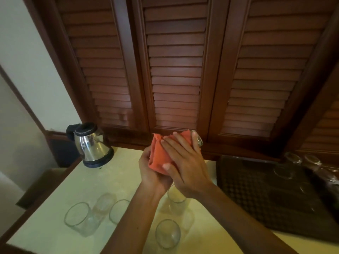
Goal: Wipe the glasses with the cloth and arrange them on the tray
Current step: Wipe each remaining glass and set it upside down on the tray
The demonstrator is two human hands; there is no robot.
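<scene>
Both hands are raised above the table, wrapped around an orange cloth (159, 156) that covers a clear glass (197, 139); only the glass's end shows at the upper right. My left hand (152, 171) cups the cloth from below and the left. My right hand (185, 162) lies over the cloth and the glass, fingers spread across it. Several clear glasses stand on the pale tabletop below: one at the front left (78, 218), one behind it (105, 203), one next to my left forearm (118, 210), one under my wrists (177, 199), one at the front (167, 233). A dark tray (256, 195) lies at the right, with glasses (293, 162) on its far right side.
A steel electric kettle (93, 145) with a black lid stands at the table's back left corner. Brown louvred wooden doors (176, 70) rise behind the table. The table's wooden edge (36, 200) runs along the left side.
</scene>
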